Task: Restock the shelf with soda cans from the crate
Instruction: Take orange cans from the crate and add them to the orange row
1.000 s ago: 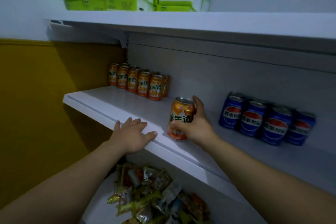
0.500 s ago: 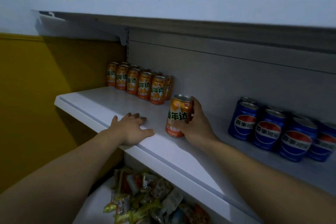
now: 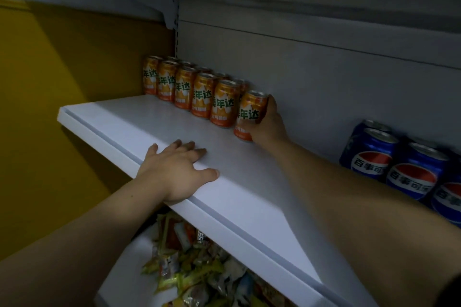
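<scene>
Orange can (image 3: 250, 114) upright on shelf (image 3: 154, 129), right hand (image 3: 268, 123) wrapped around it; left hand (image 3: 179, 172) flat, fingers spread.

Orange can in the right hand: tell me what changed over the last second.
The right hand slid the orange can from the shelf's front edge back and left to the end of the orange row, still gripping it. The left hand stayed flat on the shelf; the blue cans stayed put.
</scene>
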Tool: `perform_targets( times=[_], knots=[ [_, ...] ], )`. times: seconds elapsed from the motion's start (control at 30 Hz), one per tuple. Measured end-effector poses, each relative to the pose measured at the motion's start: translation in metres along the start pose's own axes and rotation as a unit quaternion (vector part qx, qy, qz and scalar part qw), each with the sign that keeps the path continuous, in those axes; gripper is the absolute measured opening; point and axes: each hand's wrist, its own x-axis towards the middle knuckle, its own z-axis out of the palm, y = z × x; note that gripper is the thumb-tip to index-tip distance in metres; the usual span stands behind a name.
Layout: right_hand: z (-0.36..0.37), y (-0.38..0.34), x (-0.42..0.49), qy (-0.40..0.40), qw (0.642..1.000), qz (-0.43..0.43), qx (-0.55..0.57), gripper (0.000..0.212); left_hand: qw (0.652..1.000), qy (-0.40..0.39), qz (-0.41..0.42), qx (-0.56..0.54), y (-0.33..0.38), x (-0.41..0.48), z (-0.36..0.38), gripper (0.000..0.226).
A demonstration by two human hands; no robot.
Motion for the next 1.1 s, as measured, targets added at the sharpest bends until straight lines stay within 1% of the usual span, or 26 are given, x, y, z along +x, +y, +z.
perform_targets(
  times=[0.13, 0.2, 0.3, 0.4, 0.63, 0.73, 0.87, 0.97, 1.1],
  knots=[
    [0.012, 0.008, 0.018, 0.041, 0.999, 0.001, -0.020, 0.090, 1.000, 0.010, -0.001, -0.002, 0.000, 0.000, 0.001, 0.072],
    [0.015, 0.011, 0.026, 0.051, 0.998, -0.002, -0.026, 0.092, 1.000, 0.012, 0.001, -0.002, 0.000, 0.000, 0.001, 0.072],
    [0.018, 0.014, 0.036, 0.043, 0.998, 0.017, -0.048, 0.097, 1.000, 0.017, 0.002, -0.009, -0.001, -0.001, 0.002, 0.072],
    [0.019, 0.017, 0.045, 0.049, 0.998, 0.015, -0.047, 0.099, 1.000, 0.021, 0.003, -0.013, -0.001, -0.001, 0.003, 0.072],
    [0.023, 0.026, 0.054, 0.082, 0.995, 0.026, -0.048, 0.079, 1.000, 0.022, 0.001, -0.018, -0.003, -0.001, 0.004, 0.072],
    [0.023, 0.029, 0.058, 0.088, 0.994, 0.027, -0.053, 0.077, 1.000, 0.024, 0.004, -0.014, -0.002, -0.001, 0.004, 0.071],
    [0.024, 0.030, 0.056, 0.084, 0.994, 0.024, -0.061, 0.079, 1.000, 0.022, 0.001, -0.017, -0.002, -0.001, 0.004, 0.071],
    [0.020, 0.025, 0.053, 0.058, 0.996, 0.043, -0.051, 0.083, 1.000, 0.020, 0.002, -0.016, -0.003, 0.000, 0.004, 0.071],
    [0.002, 0.014, 0.037, 0.024, 0.993, 0.047, -0.103, 0.082, 1.000, 0.015, 0.003, -0.011, -0.003, 0.001, 0.003, 0.070]
  ],
)
